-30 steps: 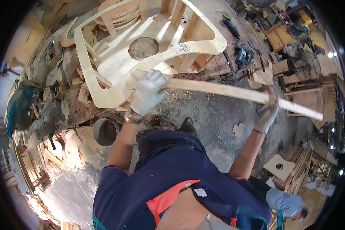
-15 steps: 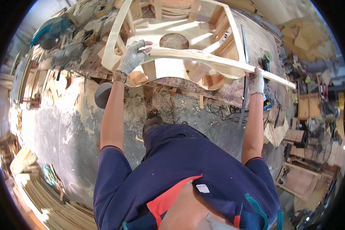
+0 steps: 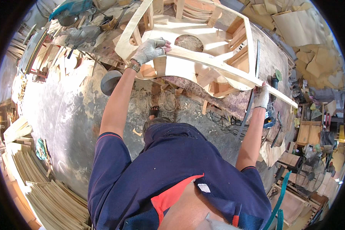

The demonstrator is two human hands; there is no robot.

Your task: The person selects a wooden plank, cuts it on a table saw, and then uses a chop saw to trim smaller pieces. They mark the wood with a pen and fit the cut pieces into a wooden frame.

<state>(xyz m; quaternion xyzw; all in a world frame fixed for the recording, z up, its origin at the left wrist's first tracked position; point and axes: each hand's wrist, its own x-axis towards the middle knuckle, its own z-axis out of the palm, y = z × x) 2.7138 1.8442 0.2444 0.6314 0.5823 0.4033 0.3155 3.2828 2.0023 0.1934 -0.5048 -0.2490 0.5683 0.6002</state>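
A long pale wooden strip (image 3: 218, 65) lies across the near side of a wooden frame (image 3: 125, 41). My left hand (image 3: 151, 51), in a grey knit glove with bare fingertips, closes over the strip's left end near the frame's front left corner. Farther right, my gloved right hand (image 3: 261, 96) grips the same strip where it passes beyond the frame's front right corner. Its free end sticks out past that hand. Inside the frame, a pale panel (image 3: 163, 32) has a round hole, with wooden blocks and braces around it. My left palm is hidden.
The frame rests on a worn workbench (image 3: 234, 105). Right of it lie a dark metal bar (image 3: 250, 105) and a green-disc grinder (image 3: 276, 78). A teal power tool (image 3: 71, 8) is at the far left. Stacked wood strips (image 3: 57, 203) and a fan (image 3: 309, 174) stand nearer me.
The view has shifted, so the frame appears farther right. My left fingers look closer together over the strip's end. Both hands stay at the strip.
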